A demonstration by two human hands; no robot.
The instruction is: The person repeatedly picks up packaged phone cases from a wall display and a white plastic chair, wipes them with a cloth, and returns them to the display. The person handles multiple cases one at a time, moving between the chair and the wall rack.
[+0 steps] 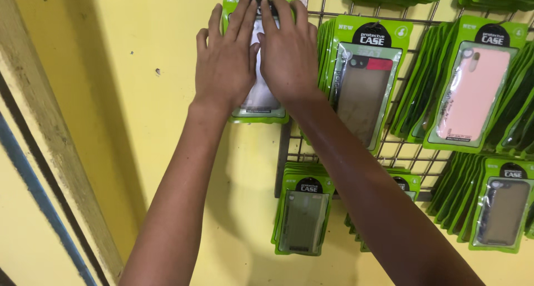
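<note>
**Both hands flat on a phone-case pack at the rack's left edge**

The green phone-case pack (259,105) hangs at the top left of the wire display rack (289,147), against the yellow wall (139,97). The left hand (225,63) and right hand (289,55) lie side by side on its front, fingers stretched upward and pressed flat, clamped on nothing; their fingertips reach the pack's black top label. Whether the hanging hole is seated on a hook cannot be told, since the hands cover it.

The likely risk is a slip: the pack is held only by flat pressure, so if that pressure eases before the hole sits on its hook, the pack may slide down the wall. It also sits at the very edge of the rack, where a sideways push could miss the wire. A nudge from the right forearm could disturb the neighbouring rows.

Just right of the hands hangs a stack of green packs fronted by a brown case with a red top strip (364,94), under a dark arched label. Farther right is a pink case pack (473,94). In the lower row hang an olive-grey case pack (303,219) and, at far right, a dark brown case pack (503,211). More green packs show along the top edge. A pale wooden post (53,147) with a blue strip beside it slants down the left.
</note>
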